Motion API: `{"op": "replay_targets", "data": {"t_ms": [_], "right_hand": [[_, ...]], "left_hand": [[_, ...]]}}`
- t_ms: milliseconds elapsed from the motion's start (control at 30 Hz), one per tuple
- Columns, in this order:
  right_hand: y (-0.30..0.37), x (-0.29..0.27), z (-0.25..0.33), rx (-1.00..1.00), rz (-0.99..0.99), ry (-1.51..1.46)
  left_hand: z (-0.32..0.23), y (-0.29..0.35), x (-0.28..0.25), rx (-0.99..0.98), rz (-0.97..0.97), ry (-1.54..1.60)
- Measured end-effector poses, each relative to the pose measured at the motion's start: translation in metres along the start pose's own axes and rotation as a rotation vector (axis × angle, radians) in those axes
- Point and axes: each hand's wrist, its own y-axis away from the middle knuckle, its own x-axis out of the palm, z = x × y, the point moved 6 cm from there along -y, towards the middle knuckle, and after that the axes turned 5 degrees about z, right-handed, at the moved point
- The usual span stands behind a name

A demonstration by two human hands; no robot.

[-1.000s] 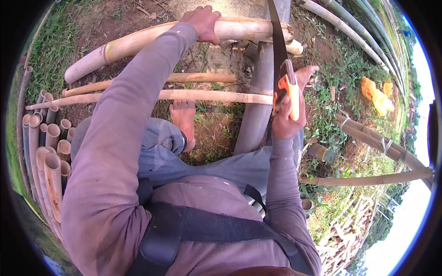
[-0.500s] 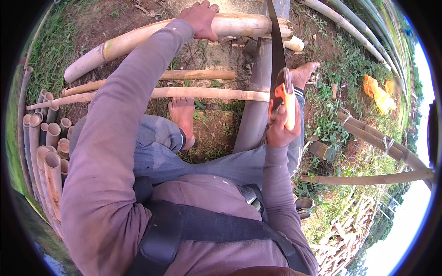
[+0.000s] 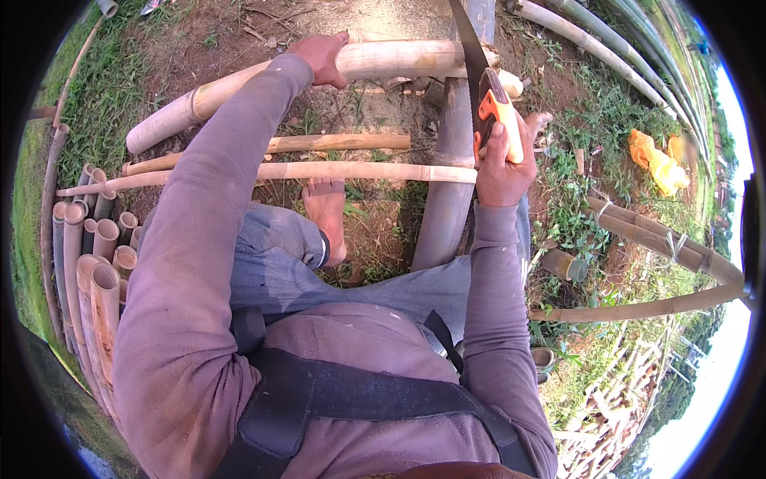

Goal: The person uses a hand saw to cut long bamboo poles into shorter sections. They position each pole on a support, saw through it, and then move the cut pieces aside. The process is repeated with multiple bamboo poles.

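Note:
At the far middle a thick pale bamboo pole lies across a grey bamboo log. My left hand grips this pole from above, near its middle, with the fingers wrapped over its far side. In my right hand is a handsaw, held by its orange handle. Its dark blade points away from me and crosses the pole close to the pole's right end. Whether the teeth are inside a cut cannot be made out. My bare left foot is on the ground between my hands.
Two thin bamboo strips lie nearer me, one touching the grey log. Several cut bamboo tubes stand at the left. Long poles lie far right, near a yellow-orange cloth. Bamboo scraps are heaped at the lower right.
My right hand and the saw have moved away from me, the handle now closer to the pole. The whole view has shifted slightly. My left hand keeps its grip on the pole.

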Motion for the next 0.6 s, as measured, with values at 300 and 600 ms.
{"op": "replay_targets", "data": {"t_ms": [300,600], "right_hand": [[0.095,-0.041,0.008,0.153,-0.039,0.030],[0.029,-0.012,-0.006,0.069,-0.040,0.061]], "left_hand": [[-0.008,0.014,0.002,-0.086,-0.103,-0.084],[-0.019,0.016,0.001,-0.067,-0.133,-0.087]]}}
